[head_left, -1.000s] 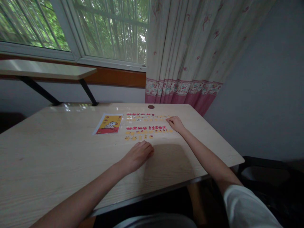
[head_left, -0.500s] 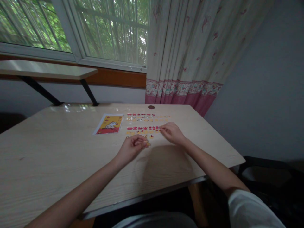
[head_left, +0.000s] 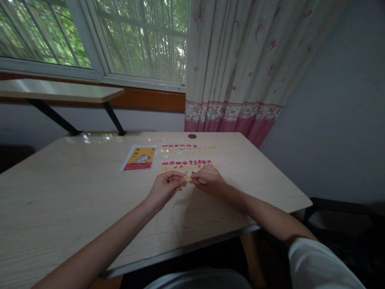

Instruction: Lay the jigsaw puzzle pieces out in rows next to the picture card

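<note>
My left hand (head_left: 167,186) is closed in a pinch over the table, its fingertips at the left side of a small yellow puzzle piece (head_left: 188,180). From the right, my right hand (head_left: 210,179) meets the same piece, thumb and forefinger pressed together. Whether a second piece is between the right fingertips is too small to tell. Just beyond the hands lie rows of puzzle pieces: a red row (head_left: 186,162), a yellow row (head_left: 168,168) partly covered by my hands, and farther rows of red pieces (head_left: 179,145) and yellow and whitish pieces (head_left: 186,152).
A picture card (head_left: 140,158) with a white cartoon animal on yellow and red lies left of the rows. A raised shelf (head_left: 63,90) stands at the table's back left. Behind the table (head_left: 75,208) are a window and a curtain (head_left: 228,112). A dark round cap (head_left: 192,136) sits near the back edge.
My right hand has moved left and nearer, from the end of the red row to the yellow piece at my left hand. My left hand has barely shifted.
</note>
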Tool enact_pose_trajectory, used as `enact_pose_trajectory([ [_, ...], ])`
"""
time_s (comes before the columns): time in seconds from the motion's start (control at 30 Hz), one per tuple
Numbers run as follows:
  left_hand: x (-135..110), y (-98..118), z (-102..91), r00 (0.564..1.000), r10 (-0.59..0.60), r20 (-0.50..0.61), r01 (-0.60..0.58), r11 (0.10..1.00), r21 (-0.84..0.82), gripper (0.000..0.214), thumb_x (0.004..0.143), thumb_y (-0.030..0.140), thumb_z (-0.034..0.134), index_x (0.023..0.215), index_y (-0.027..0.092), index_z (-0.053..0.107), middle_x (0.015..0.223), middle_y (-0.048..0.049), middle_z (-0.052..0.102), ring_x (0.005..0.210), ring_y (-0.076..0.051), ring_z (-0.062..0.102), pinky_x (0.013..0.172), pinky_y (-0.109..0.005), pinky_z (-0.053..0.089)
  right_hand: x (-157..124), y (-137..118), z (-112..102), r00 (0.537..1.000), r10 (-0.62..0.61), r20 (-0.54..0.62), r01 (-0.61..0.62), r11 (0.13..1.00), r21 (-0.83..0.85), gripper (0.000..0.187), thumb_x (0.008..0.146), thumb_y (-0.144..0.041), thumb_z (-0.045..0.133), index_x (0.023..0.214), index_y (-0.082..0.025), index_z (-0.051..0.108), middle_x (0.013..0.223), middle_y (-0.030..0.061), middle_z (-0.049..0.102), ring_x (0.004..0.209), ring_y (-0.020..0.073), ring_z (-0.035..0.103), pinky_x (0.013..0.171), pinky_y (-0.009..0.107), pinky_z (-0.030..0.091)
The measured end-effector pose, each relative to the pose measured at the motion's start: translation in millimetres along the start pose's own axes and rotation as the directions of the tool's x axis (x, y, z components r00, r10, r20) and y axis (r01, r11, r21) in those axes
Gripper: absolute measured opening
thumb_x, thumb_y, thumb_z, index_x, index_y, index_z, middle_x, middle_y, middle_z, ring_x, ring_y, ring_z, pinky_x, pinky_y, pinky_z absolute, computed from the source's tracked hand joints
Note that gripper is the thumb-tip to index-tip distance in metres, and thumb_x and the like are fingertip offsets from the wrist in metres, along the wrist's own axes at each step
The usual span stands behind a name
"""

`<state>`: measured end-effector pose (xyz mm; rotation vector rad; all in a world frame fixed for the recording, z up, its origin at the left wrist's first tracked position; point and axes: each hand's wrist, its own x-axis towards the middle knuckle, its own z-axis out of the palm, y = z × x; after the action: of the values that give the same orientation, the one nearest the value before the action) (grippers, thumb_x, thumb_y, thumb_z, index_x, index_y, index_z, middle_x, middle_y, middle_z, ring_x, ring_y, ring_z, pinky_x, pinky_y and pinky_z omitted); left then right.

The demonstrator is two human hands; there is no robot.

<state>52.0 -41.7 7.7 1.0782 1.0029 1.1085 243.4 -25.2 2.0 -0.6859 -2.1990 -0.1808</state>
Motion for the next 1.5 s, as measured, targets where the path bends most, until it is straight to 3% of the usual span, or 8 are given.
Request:
enact_pose_trajectory([
  [0.37,0,1,-2.3,1.0,0.025,0.015,-0.026,0.995,0.1,0.032,0.058,0.033,0.075,0.079,0.012,0.065,0.059,-0.0037,0.065,0.05,-0.012,0.058,0.047,-0.022,0.042,5,-1,-7,0.999,-0.047,0.011,0.047,0.998,-0.041,0.014,0.083,-0.027,0.054,0.075,-0.02,0.063,0.069,0.0001,0.067,0.064,0.01,0.057,0.064,0.025,0.037],
  [0.63,2,-1,-5.5,0.999,0.028,0.029,-0.032,0.989,0.146,0.025,0.061,0.032,0.07,0.077,0.013,0.065,0.063,-0.004,0.065,0.049,-0.01,0.054,0.044,-0.02,0.036,7,36,-49,0.963,0.081,-0.257,-0.122,0.982,-0.147,0.014,0.083,-0.029,0.057,0.078,-0.019,0.066,0.073,0.0035,0.067,0.068,0.0128,0.058,0.068,0.028,0.041],
  [0.7,2,-3,-5.9,0.998,0.021,0.055,-0.03,0.985,0.17,0.023,0.062,0.031,0.069,0.077,0.013,0.066,0.062,-0.0032,0.064,0.048,-0.01,0.053,0.044,-0.019,0.035,6,42,-54,0.962,0.088,-0.26,-0.131,0.979,-0.154,0.014,0.082,-0.029,0.057,0.078,-0.02,0.066,0.073,0.0034,0.066,0.068,0.013,0.058,0.067,0.028,0.042],
  [0.9,6,-7,-9.5,0.994,0.033,0.104,-0.052,0.982,0.18,0.019,0.061,0.027,0.067,0.074,0.013,0.065,0.06,-0.0009,0.062,0.047,-0.007,0.048,0.045,-0.018,0.034,5,44,-52,0.98,0.091,-0.179,-0.109,0.989,-0.095,0.015,0.083,-0.029,0.056,0.079,-0.019,0.066,0.073,0.004,0.066,0.069,0.013,0.057,0.069,0.028,0.041],
  [1.0,6,-8,-10.1,0.995,0.033,0.09,-0.05,0.98,0.19,0.017,0.062,0.025,0.066,0.075,0.014,0.064,0.06,-0.0004,0.061,0.047,-0.007,0.048,0.045,-0.018,0.034,5,47,-50,0.977,0.214,-0.005,-0.214,0.976,-0.025,0.016,0.083,-0.03,0.056,0.08,-0.018,0.067,0.076,0.0045,0.065,0.069,0.0122,0.056,0.068,0.026,0.04],
  [1.13,4,-5,-8.0,0.996,0.034,0.079,-0.052,0.971,0.232,0.016,0.062,0.025,0.065,0.073,0.014,0.064,0.059,-0.001,0.061,0.046,-0.008,0.048,0.044,-0.018,0.033,-1,56,-41,0.847,0.369,0.382,-0.413,0.91,0.039,0.013,0.078,-0.026,0.059,0.079,-0.016,0.067,0.069,0.0011,0.062,0.06,0.0088,0.051,0.058,0.02,0.035],
  [1.2,2,-3,-6.3,0.996,0.045,0.081,-0.064,0.967,0.248,0.016,0.062,0.026,0.065,0.072,0.014,0.065,0.059,-0.0018,0.061,0.047,-0.009,0.049,0.045,-0.019,0.034,-5,60,-36,0.788,0.398,0.47,-0.471,0.881,0.043,0.012,0.077,-0.024,0.059,0.077,-0.015,0.067,0.065,-0.0003,0.06,0.057,0.008,0.05,0.056,0.018,0.034],
  [1.5,1,-2,-5.5,0.991,0.071,0.11,-0.1,0.952,0.29,0.014,0.062,0.026,0.064,0.071,0.015,0.065,0.057,-0.0017,0.061,0.047,-0.009,0.048,0.044,-0.019,0.032,-9,60,-31,0.755,0.408,0.513,-0.456,0.889,-0.036,0.012,0.076,-0.023,0.059,0.08,-0.017,0.068,0.069,0.0005,0.062,0.061,0.0089,0.053,0.058,0.019,0.033],
])
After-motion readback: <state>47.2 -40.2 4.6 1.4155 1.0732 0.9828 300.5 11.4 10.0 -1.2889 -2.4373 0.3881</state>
